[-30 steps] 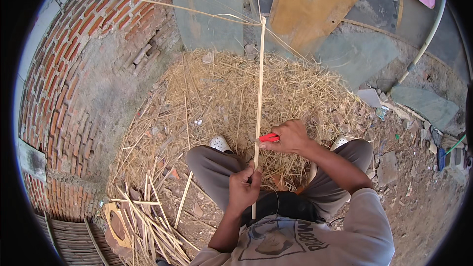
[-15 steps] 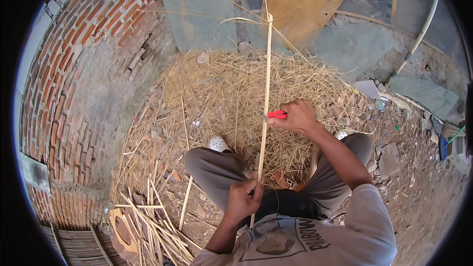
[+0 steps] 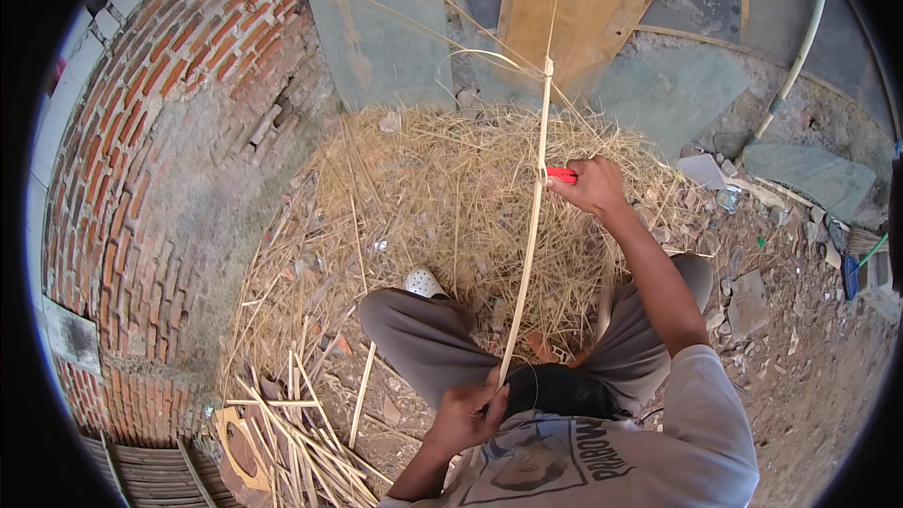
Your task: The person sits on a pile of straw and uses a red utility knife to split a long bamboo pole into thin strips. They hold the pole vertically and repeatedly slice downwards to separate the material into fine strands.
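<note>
A long pale bamboo strip (image 3: 530,268) rises from my lap and leans slightly right, with thin frayed fibres fanning out from its far end. My left hand (image 3: 470,411) is closed round its near end, close to my belly. Farther up, my right hand (image 3: 593,185) grips a small red-handled knife (image 3: 562,175), whose front end meets the strip's right side. The blade itself is too small to make out. A thin curl of shaving (image 3: 489,55) hangs off the strip's far end.
A heap of straw-like shavings (image 3: 423,198) spreads beyond my crossed legs. Several cut bamboo sticks (image 3: 301,442) lie at the lower left. A worn brick wall (image 3: 132,169) stands left; grey sheets (image 3: 381,38) and a brown board (image 3: 583,0) lean at the back. Rubble (image 3: 748,306) lies right.
My right hand and the knife have moved farther away along the strip. The strip's far end has swung right and nearer, and my left hand has shifted slightly nearer to me.
</note>
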A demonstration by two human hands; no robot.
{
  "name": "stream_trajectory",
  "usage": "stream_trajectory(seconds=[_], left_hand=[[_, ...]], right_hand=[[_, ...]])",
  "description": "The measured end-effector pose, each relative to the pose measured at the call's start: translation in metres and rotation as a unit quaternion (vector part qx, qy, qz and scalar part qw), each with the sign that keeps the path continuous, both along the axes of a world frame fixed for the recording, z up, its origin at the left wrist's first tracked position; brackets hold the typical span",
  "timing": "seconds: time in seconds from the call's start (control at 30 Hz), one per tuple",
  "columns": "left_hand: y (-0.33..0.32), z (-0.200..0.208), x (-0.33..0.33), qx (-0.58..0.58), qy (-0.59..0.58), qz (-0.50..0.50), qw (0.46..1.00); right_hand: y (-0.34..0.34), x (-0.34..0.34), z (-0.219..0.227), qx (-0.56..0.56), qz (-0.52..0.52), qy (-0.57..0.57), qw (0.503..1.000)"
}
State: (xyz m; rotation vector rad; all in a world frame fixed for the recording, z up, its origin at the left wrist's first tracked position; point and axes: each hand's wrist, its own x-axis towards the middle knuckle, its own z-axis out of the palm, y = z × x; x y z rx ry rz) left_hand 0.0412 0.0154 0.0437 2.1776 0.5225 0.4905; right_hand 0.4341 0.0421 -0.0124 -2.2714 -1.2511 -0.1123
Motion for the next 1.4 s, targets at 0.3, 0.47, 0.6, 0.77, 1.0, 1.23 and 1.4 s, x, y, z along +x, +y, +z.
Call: stream_trajectory(seconds=[0.3, 0.47, 0.6, 0.77, 1.0, 1.23, 1.4], left_hand=[[-0.018, 0.015, -0.016, -0.032, 0.01, -0.031, 0.999], [-0.028, 0.01, -0.046, -0.11, 0.053, -0.086, 0.989], [-0.019, 0.011, -0.053, -0.057, 0.056, -0.03, 0.996], [-0.007, 0.013, -0.04, -0.079, 0.059, 0.034, 0.995], [0.015, 0.004, 0.001, -0.007, 0.026, 0.124, 0.992], [0.03, 0.003, 0.021, 0.103, 0.024, 0.118, 0.987], [0.027, 0.008, 0.023, 0.134, 0.036, 0.112, 0.984]], right_hand=[[-0.001, 0.028, 0.004, 0.017, -0.098, 0.054, 0.994], [-0.016, 0.079, -0.006, 0.066, -0.218, 0.161, 0.96], [-0.004, 0.065, -0.007, -0.001, -0.232, 0.144, 0.962], [-0.006, 0.03, 0.012, -0.079, -0.083, 0.178, 0.977], [-0.019, -0.093, 0.033, -0.096, 0.187, 0.061, 0.976], [-0.019, -0.127, 0.027, -0.013, 0.237, -0.029, 0.971], [-0.012, -0.111, 0.016, -0.01, 0.184, -0.011, 0.983]])
